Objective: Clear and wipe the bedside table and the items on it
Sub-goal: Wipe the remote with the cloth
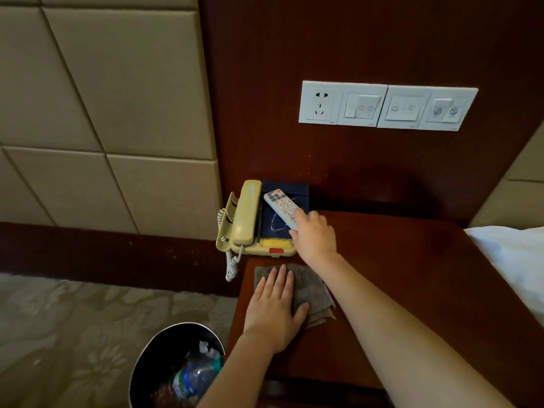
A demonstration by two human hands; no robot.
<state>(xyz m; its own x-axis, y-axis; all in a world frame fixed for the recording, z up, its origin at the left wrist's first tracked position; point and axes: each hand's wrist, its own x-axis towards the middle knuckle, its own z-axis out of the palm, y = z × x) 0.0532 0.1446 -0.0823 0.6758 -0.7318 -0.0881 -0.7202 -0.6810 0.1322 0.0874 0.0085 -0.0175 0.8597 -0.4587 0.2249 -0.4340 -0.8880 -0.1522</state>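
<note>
A: Where is the remote [279, 205], and which hand is nearer to it?

B: It lies on top of the telephone [265, 248], on a dark blue cover [290, 187], at the far left corner of the bedside table [412, 260]. The right hand [315, 235] is the nearer one. It reaches forward and a little to the left, and its fingers close on the near end of the remote. The thumb I cannot see.

A: And how does the remote lie?

B: Its long axis is diagonal. The near end points to the right hand. The far end, with the coloured buttons, points away and to the left, toward the handset [245, 216]. So the forearm is almost in line with it, and I think a straight pull back is enough to lift it free.

A: What does the left hand [273, 307] do?

B: It is flat, with the fingers straight and close together, and it presses on the grey cloth [312, 287] at the front left part of the table. It holds nothing.

A: So the cloth is near the remote?

B: Yes, it is on the near side, just in front of the telephone. In my judgement the remote must come back toward the cloth for wiping. The cord [232, 266] hangs over the left edge, apart from the grip.
</note>
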